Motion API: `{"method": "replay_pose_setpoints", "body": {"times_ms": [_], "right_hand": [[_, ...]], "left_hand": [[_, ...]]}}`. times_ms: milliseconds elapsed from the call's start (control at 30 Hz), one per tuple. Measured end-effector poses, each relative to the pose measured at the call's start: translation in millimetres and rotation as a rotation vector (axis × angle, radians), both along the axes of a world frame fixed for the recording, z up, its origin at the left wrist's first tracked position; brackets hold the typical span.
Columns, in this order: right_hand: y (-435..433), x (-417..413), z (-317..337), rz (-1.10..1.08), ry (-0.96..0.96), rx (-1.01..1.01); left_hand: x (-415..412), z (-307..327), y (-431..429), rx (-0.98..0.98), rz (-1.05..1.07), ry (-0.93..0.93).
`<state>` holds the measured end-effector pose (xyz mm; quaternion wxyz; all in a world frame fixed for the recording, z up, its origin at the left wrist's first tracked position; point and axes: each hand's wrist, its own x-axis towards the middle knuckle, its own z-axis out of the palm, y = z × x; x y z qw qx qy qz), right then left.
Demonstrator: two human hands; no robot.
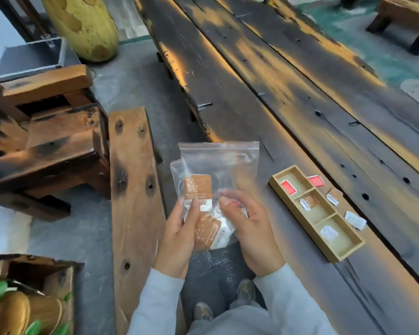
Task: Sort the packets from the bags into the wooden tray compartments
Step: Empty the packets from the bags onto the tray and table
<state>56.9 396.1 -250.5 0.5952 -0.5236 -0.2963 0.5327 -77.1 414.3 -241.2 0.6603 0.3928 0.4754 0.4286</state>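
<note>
Both hands hold clear zip bags (pixel 220 163) upright in front of me, over the floor beside the table. My left hand (pixel 179 234) pinches their lower left, thumb on a brown packet (pixel 197 189) inside. My right hand (pixel 249 228) grips the lower right, over a second brown packet (pixel 207 234) and white packets. The wooden tray (pixel 276 182) lies on the table to the right, three compartments in a row: a red packet (pixel 288 187) in the far one, a brown packet (pixel 309 203) in the middle, a white packet (pixel 329 232) in the near one.
Loose beside the tray's right side lie a red packet (pixel 316 181), a brown packet (pixel 334 197) and a white packet (pixel 354 220). The long dark plank table (pixel 300 105) runs away to the right. A wooden bench (pixel 134 189) stands left; my shoes (pixel 224 301) are below.
</note>
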Motion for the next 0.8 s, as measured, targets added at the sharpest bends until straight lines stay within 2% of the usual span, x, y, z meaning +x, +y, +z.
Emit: {"method": "replay_pose_setpoints", "body": {"times_ms": [133,233,467,800], "right_hand": [[-3.9,38.9,-1.0,-0.078,0.034,-0.009],[-7.2,62.7,-3.3,-0.14,0.059,-0.007],[-19.3,106.3,-14.1,-0.214,0.112,-0.016],[-30.4,152.0,-7.8,-0.327,0.14,0.093]], "left_hand": [[36.1,-2.9,5.2,0.094,-0.188,0.053],[59.9,-6.6,8.6,0.121,-0.248,0.081],[108.1,-10.0,9.6,0.148,-0.294,0.092],[165.8,-1.0,12.0,0.192,-0.35,0.073]]}}
